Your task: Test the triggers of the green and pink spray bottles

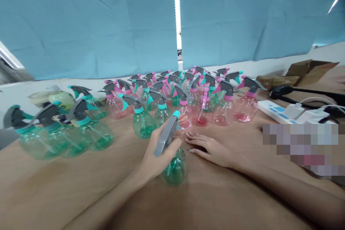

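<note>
My left hand [155, 151] is wrapped round the neck of a green spray bottle [175, 170] with a grey and turquoise spray head, standing near the front middle of the table. The fingers on its far side are partly hidden. Just right of it, my right hand [211, 147] lies on the tabletop with its fingers stretched out and holds nothing. Its fingertips point toward the held bottle. Beyond my hands stand a green spray bottle [144, 124] with a turquoise collar and a pink spray bottle [223, 109] with a pink collar.
Several green spray bottles [98, 134] stand at the left, and many pink and green ones crowd the back middle. On the right lie a white power strip [277, 111] with plugs, a black strap-like object [320, 95] and an open cardboard box [309, 73]. Blue cloth [107, 25] hangs behind.
</note>
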The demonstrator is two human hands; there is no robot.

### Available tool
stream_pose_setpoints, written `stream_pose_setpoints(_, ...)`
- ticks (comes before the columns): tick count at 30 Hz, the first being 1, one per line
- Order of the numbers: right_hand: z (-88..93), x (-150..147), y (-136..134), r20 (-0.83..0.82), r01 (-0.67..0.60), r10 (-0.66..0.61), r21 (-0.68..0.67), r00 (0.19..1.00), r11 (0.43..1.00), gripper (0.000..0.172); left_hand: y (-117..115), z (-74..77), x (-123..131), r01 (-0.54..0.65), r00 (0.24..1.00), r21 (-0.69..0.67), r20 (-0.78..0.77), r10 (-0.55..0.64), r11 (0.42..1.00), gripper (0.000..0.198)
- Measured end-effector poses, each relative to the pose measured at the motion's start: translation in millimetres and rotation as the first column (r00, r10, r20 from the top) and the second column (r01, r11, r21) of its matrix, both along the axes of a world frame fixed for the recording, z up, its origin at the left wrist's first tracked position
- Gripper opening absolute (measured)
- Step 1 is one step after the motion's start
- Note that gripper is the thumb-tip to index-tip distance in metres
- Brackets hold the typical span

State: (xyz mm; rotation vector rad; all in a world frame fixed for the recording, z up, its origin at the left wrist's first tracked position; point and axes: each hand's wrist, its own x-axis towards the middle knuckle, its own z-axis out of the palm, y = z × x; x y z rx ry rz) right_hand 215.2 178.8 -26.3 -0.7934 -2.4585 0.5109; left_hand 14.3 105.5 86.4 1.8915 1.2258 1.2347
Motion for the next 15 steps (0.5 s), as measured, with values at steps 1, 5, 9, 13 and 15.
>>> stream_pose_setpoints(1, -0.4, 0.0, 0.0, 0.005, 0.004, -0.004, 0.002, 1.000, 1.000, 0.046, 0.2, 0.5, -0.2, 0.031, 0.999, -0.002, 0.010, -0.031, 1.000, 0.035)
stream_pose_setpoints(5, -0.8, -0.2, 0.7, 0.017, 0.003, -0.003, 0.007, 1.000, 1.000, 0.046, 2.3, 2.4, -1.0, 0.148, 0.988, 0.026, 0.050, -0.149, 0.989, 0.042)
stream_pose_setpoints(9, -0.2, -0.6, 1.2, 0.027, -0.006, 0.005, 0.016, 1.000, 1.000, 0.046, 2.5, 4.2, -1.1, 0.128, 0.992, 0.014, 0.008, -0.128, 0.992, 0.038)
stream_pose_setpoints(13, 0.2, -1.0, 0.8, 0.039, -0.003, 0.002, 0.023, 0.999, 1.000, 0.045, 1.1, 5.4, -0.7, 0.065, 0.997, 0.012, -0.043, -0.064, 0.998, 0.023)
stream_pose_setpoints(15, 0.7, -1.1, 0.5, 0.033, -0.002, 0.002, 0.024, 0.999, 1.000, 0.044, 1.1, 5.2, -1.0, 0.059, 0.998, 0.017, -0.037, -0.059, 0.998, 0.019)
